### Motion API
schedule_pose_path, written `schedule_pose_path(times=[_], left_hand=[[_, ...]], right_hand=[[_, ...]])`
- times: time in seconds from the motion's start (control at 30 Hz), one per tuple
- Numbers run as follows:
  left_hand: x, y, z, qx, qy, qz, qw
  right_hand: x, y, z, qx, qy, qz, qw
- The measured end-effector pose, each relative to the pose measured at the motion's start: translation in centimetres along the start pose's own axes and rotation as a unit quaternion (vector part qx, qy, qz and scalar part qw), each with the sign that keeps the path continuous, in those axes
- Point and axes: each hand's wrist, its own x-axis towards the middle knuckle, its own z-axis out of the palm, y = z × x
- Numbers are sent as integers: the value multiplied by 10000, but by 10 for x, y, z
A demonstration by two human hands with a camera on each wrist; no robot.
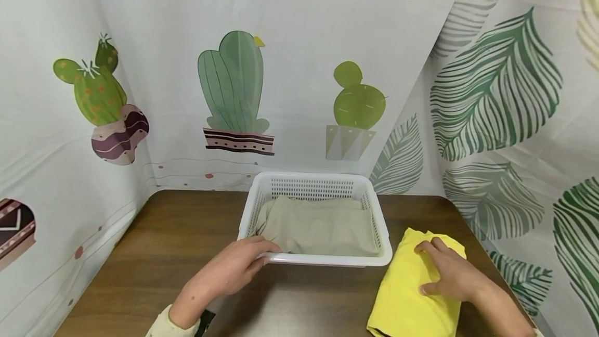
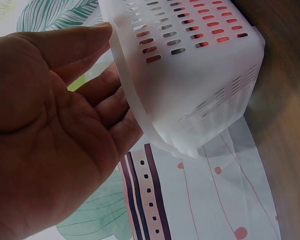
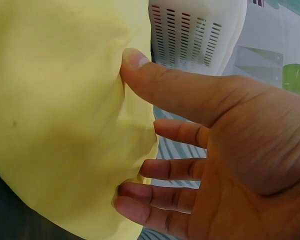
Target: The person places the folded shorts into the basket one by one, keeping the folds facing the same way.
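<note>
A white plastic basket [image 1: 323, 260] stands on the table, holding a folded grey-beige cloth [image 1: 323, 225]. My left hand [image 1: 236, 267] grips the basket's front-left rim, fingers over the edge and thumb on the outer wall; the left wrist view shows this hand [image 2: 55, 125] at the basket's rim [image 2: 132, 95]. Right of the basket lies a folded yellow cloth [image 1: 402, 295], possibly a garment. My right hand [image 1: 451, 272] rests on it with spread, slightly bent fingers. Up close, the thumb and fingertips of the right hand [image 3: 250, 145] touch the yellow fabric [image 3: 65, 100].
The brown wooden table [image 1: 187, 233] carries both basket and cloth. Patterned curtains [image 1: 299, 30] with cacti and leaves hang behind and at the sides. Something red shows through the basket's side slots [image 2: 202, 45] in the left wrist view.
</note>
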Motion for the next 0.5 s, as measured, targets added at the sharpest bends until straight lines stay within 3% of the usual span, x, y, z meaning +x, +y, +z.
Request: schedule_pose_path(times=[0.5], left_hand=[[0,0,-1,-71,-25,32,10000]], right_hand=[[-3,-14,6,157,-192,344,9991]])
